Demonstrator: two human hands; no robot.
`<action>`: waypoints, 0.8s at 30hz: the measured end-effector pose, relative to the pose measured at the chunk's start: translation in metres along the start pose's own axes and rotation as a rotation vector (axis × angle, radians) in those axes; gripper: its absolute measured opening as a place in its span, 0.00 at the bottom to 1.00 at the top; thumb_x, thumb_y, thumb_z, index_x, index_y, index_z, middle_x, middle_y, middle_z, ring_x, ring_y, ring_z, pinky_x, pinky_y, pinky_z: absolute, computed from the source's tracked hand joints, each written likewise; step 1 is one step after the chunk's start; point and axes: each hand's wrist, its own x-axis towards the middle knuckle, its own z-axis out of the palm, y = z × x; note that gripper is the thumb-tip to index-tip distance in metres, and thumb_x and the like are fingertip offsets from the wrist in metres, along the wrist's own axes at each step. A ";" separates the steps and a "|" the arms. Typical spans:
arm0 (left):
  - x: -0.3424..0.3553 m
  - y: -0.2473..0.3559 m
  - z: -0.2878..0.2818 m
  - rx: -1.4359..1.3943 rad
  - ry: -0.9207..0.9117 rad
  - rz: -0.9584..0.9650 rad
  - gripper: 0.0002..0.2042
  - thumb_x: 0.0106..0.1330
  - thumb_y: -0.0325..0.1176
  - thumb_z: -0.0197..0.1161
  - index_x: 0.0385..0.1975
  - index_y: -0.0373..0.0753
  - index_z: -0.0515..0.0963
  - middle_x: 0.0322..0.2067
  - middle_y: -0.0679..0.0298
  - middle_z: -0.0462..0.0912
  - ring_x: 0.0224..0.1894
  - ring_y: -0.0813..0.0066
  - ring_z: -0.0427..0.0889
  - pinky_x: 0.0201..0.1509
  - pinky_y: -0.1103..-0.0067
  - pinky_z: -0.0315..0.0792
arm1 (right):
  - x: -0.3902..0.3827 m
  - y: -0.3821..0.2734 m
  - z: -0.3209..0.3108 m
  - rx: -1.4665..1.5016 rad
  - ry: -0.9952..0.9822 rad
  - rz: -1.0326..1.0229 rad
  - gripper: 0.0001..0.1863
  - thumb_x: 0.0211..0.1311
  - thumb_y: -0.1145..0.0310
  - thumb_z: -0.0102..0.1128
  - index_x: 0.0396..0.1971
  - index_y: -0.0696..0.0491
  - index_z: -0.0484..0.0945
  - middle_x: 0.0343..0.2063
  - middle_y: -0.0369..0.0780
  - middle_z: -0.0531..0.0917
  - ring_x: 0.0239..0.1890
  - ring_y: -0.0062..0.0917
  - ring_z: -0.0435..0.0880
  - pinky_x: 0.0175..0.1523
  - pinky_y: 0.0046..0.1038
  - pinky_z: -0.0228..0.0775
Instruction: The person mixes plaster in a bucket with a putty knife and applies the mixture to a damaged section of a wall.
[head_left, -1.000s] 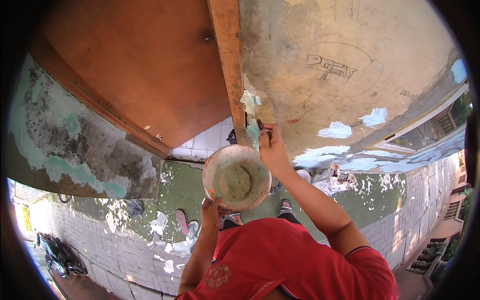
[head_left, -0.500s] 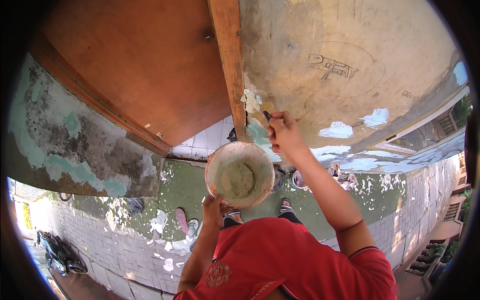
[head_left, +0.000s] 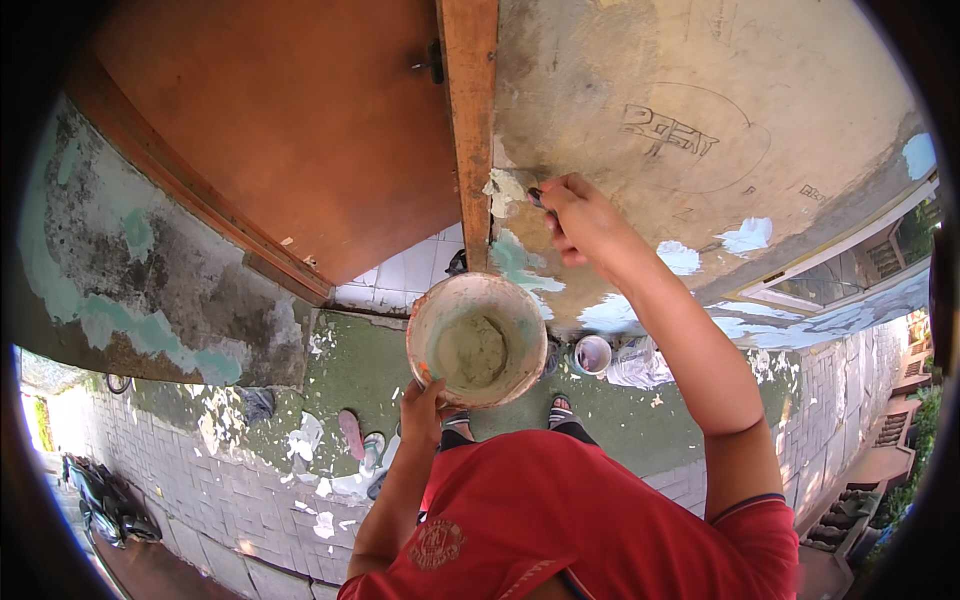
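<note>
My left hand [head_left: 422, 405] grips the near-left rim of a pale, paint-stained bucket [head_left: 525, 345] with greyish, pasty material [head_left: 472, 350] at its bottom. Up and to the right, my right hand [head_left: 578, 220] is closed on a dark-handled tool [head_left: 540, 198], probably a scraper; its blade is hard to make out at a cream flaking patch [head_left: 505, 192] on the beige wall [head_left: 660, 70]. That patch lies beside the wooden door frame [head_left: 470, 110], with mint-green smears [head_left: 518, 262] lower down.
An orange-brown door [head_left: 270, 120] with tiled floor inside is at left, beside a stained grey wall [head_left: 110, 260]. A small bucket [head_left: 592, 354], plastic sheeting and sandals [head_left: 350, 430] lie on the chip-strewn green floor. Light blue patches surround the window [head_left: 840, 270]. A motorbike [head_left: 105, 500] stands lower left.
My right hand and its tool have moved upward along the wall and a little to the right. The bucket in my left hand has risen slightly.
</note>
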 end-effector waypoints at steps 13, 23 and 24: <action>-0.013 0.015 0.013 -0.024 0.063 0.014 0.09 0.62 0.29 0.62 0.40 0.36 0.73 0.21 0.72 0.70 0.19 0.82 0.73 0.22 0.79 0.81 | -0.027 0.034 -0.018 0.236 -0.050 0.058 0.15 0.67 0.66 0.46 0.51 0.52 0.67 0.27 0.33 0.69 0.17 0.14 0.56 0.19 0.20 0.45; -0.015 0.014 0.011 -0.005 0.067 0.011 0.16 0.60 0.30 0.61 0.48 0.37 0.73 0.29 0.65 0.80 0.27 0.76 0.81 0.23 0.79 0.79 | 0.001 0.055 0.003 0.320 -0.002 -0.051 0.11 0.68 0.66 0.44 0.49 0.50 0.66 0.26 0.33 0.69 0.16 0.13 0.54 0.19 0.20 0.47; -0.017 0.015 0.013 -0.009 0.076 0.013 0.17 0.60 0.30 0.61 0.49 0.37 0.73 0.29 0.65 0.79 0.27 0.76 0.82 0.24 0.78 0.79 | 0.001 0.057 0.004 0.320 0.006 -0.053 0.11 0.68 0.66 0.45 0.48 0.50 0.66 0.26 0.32 0.69 0.16 0.13 0.54 0.19 0.20 0.47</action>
